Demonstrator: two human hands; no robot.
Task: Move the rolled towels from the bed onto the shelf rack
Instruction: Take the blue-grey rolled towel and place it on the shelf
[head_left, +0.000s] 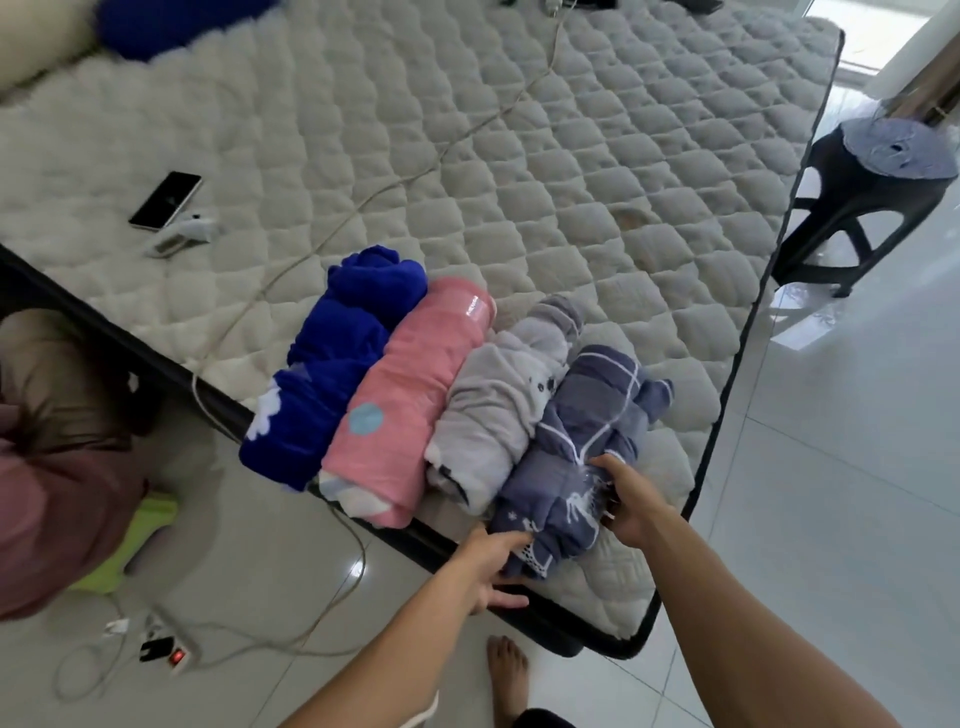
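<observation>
Glossy white tiled floor (831, 519) down here, and 1 bare foot (506, 675) planted on it just short of the bed. Both arms reach in. The left hand (491, 564) cups the near end of the slate-blue patterned towel roll (582, 457), fingers tucked under it at the mattress edge. The right hand (631, 506) grips the same roll from its right side, fingers pressed into the fabric. So 2 hands on 1 roll, and it lies on the quilted white mattress (571, 182).

Count them: 4 rolled towels, side by side and touching, at the near corner of the bed. From the right: slate-blue, then the grey towel roll (504, 405), the pink towel roll (410, 400), and the royal-blue towel roll (332, 364) on the far left. The pink and royal-blue ends overhang the mattress edge.

Off to the left on the floor, 1 power strip (171, 657) with a red switch, cables trailing. Further back on the mattress, 1 smartphone (165, 200) lying flat, 1 small white device just beside it, and 1 long cable (415, 171) snaking across the quilting. Beyond the bed's right edge, 1 dark plastic stool (857, 208).
</observation>
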